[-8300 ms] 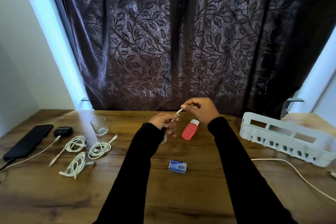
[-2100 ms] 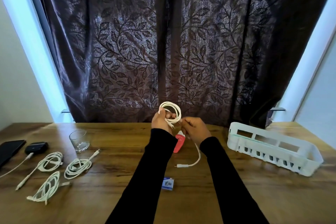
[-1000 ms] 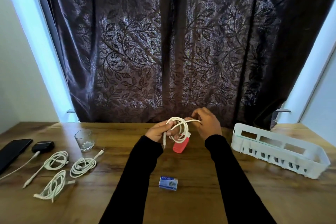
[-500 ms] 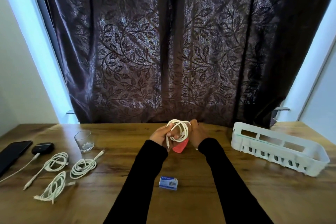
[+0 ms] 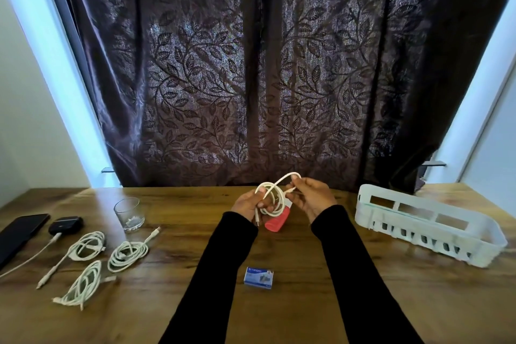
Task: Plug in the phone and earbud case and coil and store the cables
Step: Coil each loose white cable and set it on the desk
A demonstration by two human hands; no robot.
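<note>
Here, label by label, largest thing first:

Curtain (image 5: 251,78): dark, leaf-patterned, hanging behind the far edge of the bench.
Bench (image 5: 335,301): wood-grain top carrying everything below.
Basket (image 5: 427,229): white, slotted, at the right, well apart from the hands.
Phone (image 5: 19,234): black, flat at the far left edge, a white lead running off toward the near left.
Coiled cables (image 5: 92,262): three white bundles lying on the left, near the glass.
Left hand (image 5: 248,204): closed around the held cable (image 5: 272,200), a white coil raised above the bench at centre; one plug end dangles below the fingers.
Right hand (image 5: 312,198): fingertips pinched on the coil's free end, which arcs over the top of the loops.
Glass (image 5: 129,213): clear tumbler, upright, left of centre.
Earbud case (image 5: 65,225): black, just beside the phone, a white lead at its near side.
Red bottle (image 5: 276,222): lying below the held coil.
Blue box (image 5: 258,277): small, between the two sleeves.
</note>
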